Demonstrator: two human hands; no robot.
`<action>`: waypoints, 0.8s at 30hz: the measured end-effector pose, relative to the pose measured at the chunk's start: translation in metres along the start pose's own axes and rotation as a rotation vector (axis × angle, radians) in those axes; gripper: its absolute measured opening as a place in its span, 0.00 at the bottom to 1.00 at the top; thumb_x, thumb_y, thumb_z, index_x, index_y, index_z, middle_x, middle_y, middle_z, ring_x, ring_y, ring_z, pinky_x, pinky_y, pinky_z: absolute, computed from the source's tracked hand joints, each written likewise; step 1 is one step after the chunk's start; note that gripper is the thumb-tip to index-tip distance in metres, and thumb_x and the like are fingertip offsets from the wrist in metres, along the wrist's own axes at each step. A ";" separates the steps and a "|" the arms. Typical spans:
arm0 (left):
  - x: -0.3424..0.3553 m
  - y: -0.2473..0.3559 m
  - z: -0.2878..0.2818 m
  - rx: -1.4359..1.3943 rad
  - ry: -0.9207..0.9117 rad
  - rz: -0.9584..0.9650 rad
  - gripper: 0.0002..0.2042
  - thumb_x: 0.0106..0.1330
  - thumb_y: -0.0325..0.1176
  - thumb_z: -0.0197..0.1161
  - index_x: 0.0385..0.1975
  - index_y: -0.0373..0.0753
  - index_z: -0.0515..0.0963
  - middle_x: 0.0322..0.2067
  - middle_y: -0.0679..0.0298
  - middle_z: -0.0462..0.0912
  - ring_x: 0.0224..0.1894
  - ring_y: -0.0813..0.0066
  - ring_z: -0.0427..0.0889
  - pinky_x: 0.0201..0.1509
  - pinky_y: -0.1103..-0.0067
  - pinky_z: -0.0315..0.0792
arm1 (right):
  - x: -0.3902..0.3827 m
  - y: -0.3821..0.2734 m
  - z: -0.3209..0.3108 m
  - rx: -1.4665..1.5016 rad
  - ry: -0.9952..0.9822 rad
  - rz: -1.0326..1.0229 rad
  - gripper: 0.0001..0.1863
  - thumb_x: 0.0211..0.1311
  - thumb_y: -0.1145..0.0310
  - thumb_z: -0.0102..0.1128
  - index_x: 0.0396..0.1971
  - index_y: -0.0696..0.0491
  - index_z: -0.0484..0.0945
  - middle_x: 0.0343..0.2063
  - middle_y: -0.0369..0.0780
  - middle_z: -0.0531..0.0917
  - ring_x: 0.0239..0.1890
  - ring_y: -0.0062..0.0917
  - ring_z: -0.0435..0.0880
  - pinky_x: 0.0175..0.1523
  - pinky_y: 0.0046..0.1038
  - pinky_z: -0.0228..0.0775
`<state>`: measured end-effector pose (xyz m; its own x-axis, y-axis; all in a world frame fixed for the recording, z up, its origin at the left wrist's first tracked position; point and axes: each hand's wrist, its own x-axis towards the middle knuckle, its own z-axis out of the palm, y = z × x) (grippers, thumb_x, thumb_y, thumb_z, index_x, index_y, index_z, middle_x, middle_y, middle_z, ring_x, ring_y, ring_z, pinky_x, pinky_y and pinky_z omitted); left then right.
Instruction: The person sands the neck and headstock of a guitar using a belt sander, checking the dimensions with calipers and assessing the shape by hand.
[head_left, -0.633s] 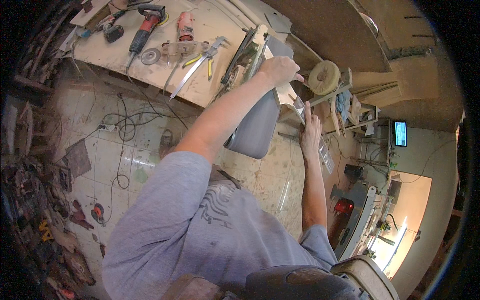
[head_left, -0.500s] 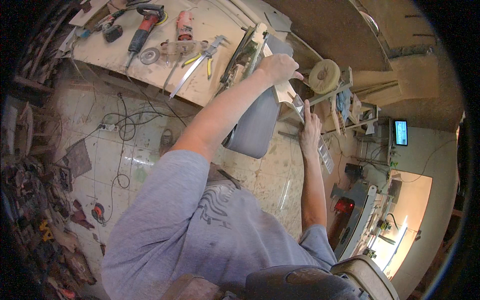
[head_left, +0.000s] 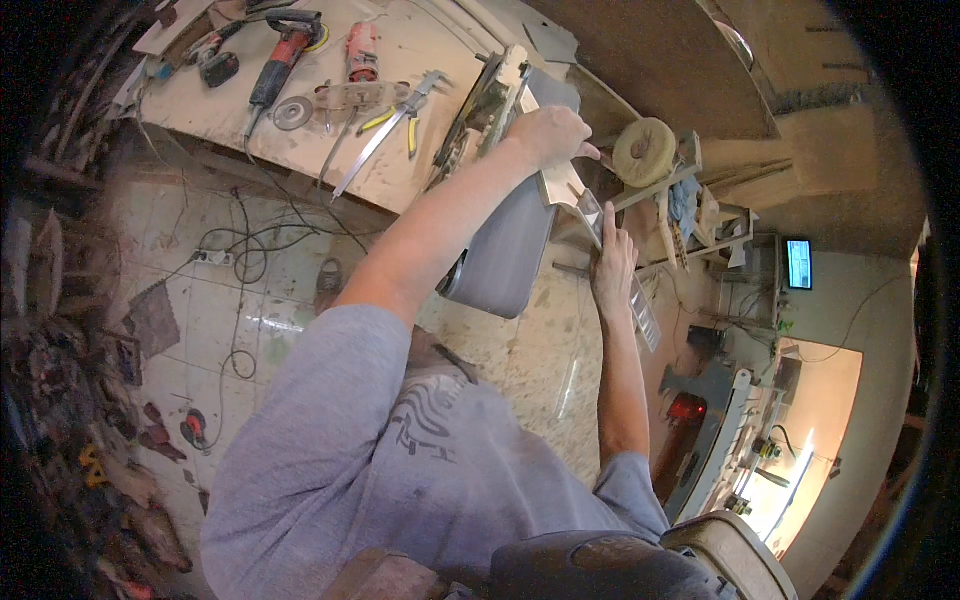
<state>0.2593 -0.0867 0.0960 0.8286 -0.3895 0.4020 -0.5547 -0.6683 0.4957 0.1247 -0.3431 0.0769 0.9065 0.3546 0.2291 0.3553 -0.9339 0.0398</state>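
Observation:
A long workpiece runs from my left hand (head_left: 548, 138) down to my right hand (head_left: 612, 268). Its upper end is a pale, wood-coloured piece (head_left: 562, 188) with a curved edge. Its lower end is a shiny metal strip (head_left: 645, 315), which looks like a blade. My left hand is closed over the pale end, above the grey belt of a belt sander (head_left: 510, 250); whether the piece touches the belt is hidden. My right hand grips the strip, its index finger stretched along it and the other fingers curled.
On the workbench (head_left: 320, 165) at the left lie an angle grinder (head_left: 285, 62), a red power tool (head_left: 363, 50), a caliper (head_left: 385, 135), yellow-handled pliers (head_left: 413, 135) and a disc (head_left: 293, 113). A round wheel (head_left: 643, 152) stands beyond my hands. Cables (head_left: 255, 250) cross the tiled floor.
Both hands and the workpiece have shifted slightly left, along with a small shift of the whole view. The grip of each hand looks the same.

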 end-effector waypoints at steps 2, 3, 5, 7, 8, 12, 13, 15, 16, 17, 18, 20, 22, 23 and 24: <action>-0.001 -0.002 0.009 0.031 0.058 0.051 0.26 0.71 0.58 0.59 0.34 0.36 0.86 0.34 0.51 0.87 0.45 0.51 0.86 0.52 0.61 0.79 | 0.002 -0.001 -0.002 -0.007 -0.012 -0.006 0.48 0.57 0.84 0.59 0.79 0.48 0.54 0.46 0.46 0.77 0.50 0.42 0.76 0.60 0.44 0.65; 0.000 -0.004 0.011 0.041 0.065 0.057 0.26 0.70 0.58 0.60 0.34 0.37 0.86 0.34 0.52 0.87 0.45 0.51 0.86 0.52 0.61 0.79 | 0.001 -0.001 -0.005 -0.017 -0.007 -0.011 0.48 0.56 0.83 0.60 0.79 0.49 0.54 0.46 0.46 0.77 0.50 0.42 0.76 0.60 0.44 0.65; 0.000 -0.003 0.016 0.050 0.069 0.070 0.25 0.70 0.57 0.60 0.35 0.38 0.86 0.33 0.53 0.87 0.44 0.53 0.86 0.51 0.63 0.79 | -0.004 0.001 -0.008 -0.035 -0.019 -0.013 0.49 0.56 0.82 0.60 0.79 0.49 0.55 0.46 0.46 0.77 0.51 0.42 0.76 0.61 0.45 0.64; 0.001 -0.003 0.021 0.081 0.096 0.084 0.24 0.70 0.57 0.60 0.34 0.39 0.86 0.33 0.54 0.87 0.44 0.54 0.86 0.51 0.63 0.79 | -0.005 0.003 -0.009 -0.051 -0.042 -0.014 0.49 0.55 0.82 0.61 0.79 0.49 0.54 0.48 0.46 0.77 0.52 0.42 0.76 0.62 0.46 0.63; 0.001 -0.001 0.022 0.072 0.102 0.074 0.24 0.70 0.58 0.60 0.34 0.39 0.86 0.33 0.54 0.87 0.45 0.54 0.86 0.51 0.63 0.79 | -0.006 0.003 -0.010 -0.051 -0.041 -0.023 0.49 0.55 0.82 0.61 0.79 0.49 0.54 0.48 0.46 0.77 0.53 0.42 0.76 0.63 0.46 0.63; 0.001 -0.006 0.027 0.043 0.160 0.068 0.25 0.69 0.58 0.60 0.32 0.38 0.85 0.32 0.54 0.87 0.43 0.54 0.87 0.49 0.64 0.81 | -0.006 0.000 -0.016 -0.061 -0.039 -0.054 0.51 0.51 0.84 0.61 0.79 0.49 0.55 0.48 0.45 0.77 0.53 0.41 0.76 0.64 0.46 0.62; 0.000 -0.004 0.024 0.043 0.148 0.050 0.25 0.69 0.58 0.60 0.32 0.38 0.85 0.32 0.54 0.87 0.42 0.54 0.87 0.48 0.63 0.81 | -0.007 -0.001 -0.017 -0.063 -0.041 -0.054 0.51 0.51 0.84 0.61 0.79 0.49 0.55 0.48 0.45 0.77 0.53 0.41 0.76 0.65 0.46 0.62; -0.003 0.000 0.018 0.041 0.125 0.015 0.25 0.69 0.58 0.60 0.31 0.38 0.85 0.31 0.54 0.87 0.41 0.54 0.88 0.47 0.63 0.82 | -0.009 -0.003 -0.020 -0.063 -0.048 -0.062 0.52 0.49 0.84 0.63 0.79 0.49 0.55 0.48 0.44 0.77 0.54 0.41 0.76 0.65 0.46 0.61; -0.003 0.000 0.018 0.047 0.135 0.011 0.26 0.69 0.59 0.60 0.30 0.38 0.85 0.31 0.54 0.87 0.41 0.54 0.88 0.47 0.63 0.82 | -0.009 -0.004 -0.023 -0.063 -0.051 -0.066 0.53 0.48 0.84 0.63 0.79 0.49 0.55 0.48 0.44 0.77 0.54 0.40 0.76 0.65 0.46 0.61; -0.004 0.000 0.018 0.054 0.146 0.006 0.26 0.69 0.59 0.59 0.30 0.37 0.85 0.31 0.54 0.87 0.41 0.54 0.88 0.46 0.63 0.82 | -0.009 -0.006 -0.025 -0.062 -0.056 -0.063 0.53 0.48 0.84 0.64 0.79 0.49 0.55 0.49 0.44 0.77 0.55 0.40 0.76 0.65 0.46 0.61; -0.004 0.000 0.018 0.061 0.155 0.002 0.26 0.69 0.59 0.59 0.30 0.37 0.85 0.31 0.53 0.87 0.40 0.53 0.88 0.46 0.63 0.82 | -0.009 -0.007 -0.025 -0.059 -0.061 -0.059 0.54 0.47 0.84 0.65 0.79 0.49 0.56 0.49 0.44 0.77 0.55 0.40 0.76 0.65 0.46 0.61; -0.006 0.002 0.017 0.062 0.157 0.005 0.27 0.69 0.59 0.59 0.30 0.37 0.85 0.31 0.53 0.87 0.41 0.54 0.88 0.47 0.63 0.82 | -0.011 -0.009 -0.027 -0.060 -0.071 -0.055 0.51 0.51 0.82 0.64 0.78 0.48 0.56 0.49 0.44 0.77 0.55 0.40 0.76 0.65 0.46 0.61; -0.007 0.003 0.018 0.049 0.163 0.004 0.27 0.69 0.59 0.59 0.30 0.36 0.85 0.31 0.53 0.87 0.41 0.54 0.88 0.47 0.63 0.82 | -0.012 -0.008 -0.029 -0.062 -0.082 -0.061 0.46 0.58 0.80 0.61 0.78 0.48 0.56 0.51 0.45 0.76 0.57 0.40 0.76 0.64 0.46 0.61; -0.007 0.004 0.019 0.035 0.167 0.003 0.27 0.69 0.59 0.59 0.29 0.36 0.85 0.31 0.53 0.87 0.41 0.54 0.88 0.48 0.63 0.82 | -0.013 -0.007 -0.028 -0.068 -0.085 -0.057 0.46 0.58 0.80 0.61 0.78 0.48 0.56 0.50 0.45 0.76 0.57 0.40 0.76 0.64 0.46 0.61; -0.008 0.004 0.019 0.021 0.172 0.001 0.27 0.69 0.58 0.59 0.29 0.36 0.85 0.31 0.53 0.87 0.41 0.55 0.88 0.48 0.63 0.82 | -0.013 -0.005 -0.027 -0.074 -0.088 -0.054 0.46 0.58 0.80 0.61 0.78 0.48 0.56 0.50 0.45 0.76 0.57 0.39 0.76 0.64 0.46 0.61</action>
<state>0.2520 -0.0986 0.0799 0.8020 -0.2774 0.5290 -0.5522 -0.6820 0.4796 0.1044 -0.3441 0.1000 0.9041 0.4041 0.1387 0.3893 -0.9130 0.1221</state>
